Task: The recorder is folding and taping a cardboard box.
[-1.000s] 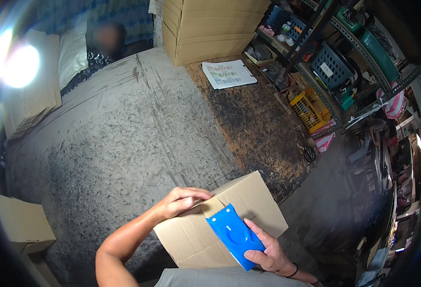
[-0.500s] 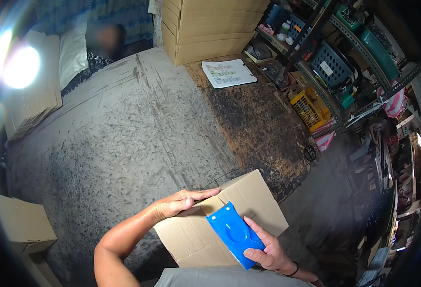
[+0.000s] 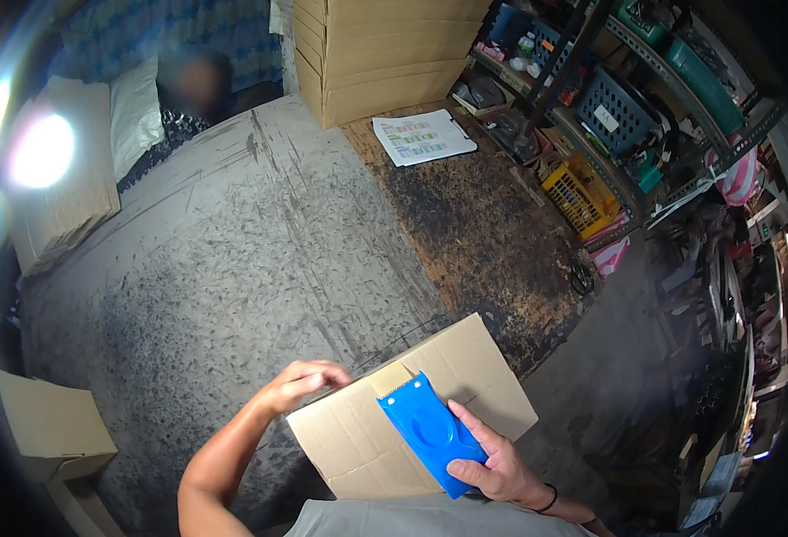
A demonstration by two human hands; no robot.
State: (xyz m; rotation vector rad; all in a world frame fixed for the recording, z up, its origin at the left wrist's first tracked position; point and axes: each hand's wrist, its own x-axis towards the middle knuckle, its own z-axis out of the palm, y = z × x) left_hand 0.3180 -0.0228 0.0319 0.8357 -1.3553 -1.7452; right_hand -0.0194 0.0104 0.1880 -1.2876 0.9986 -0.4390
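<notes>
looks like a storeroom or small warehouse; stacked cardboard boxes [image 3: 376,54], metal shelving [image 3: 680,98] crammed with plastic baskets [image 3: 616,112], worn concrete floor [image 3: 233,259]
</notes>
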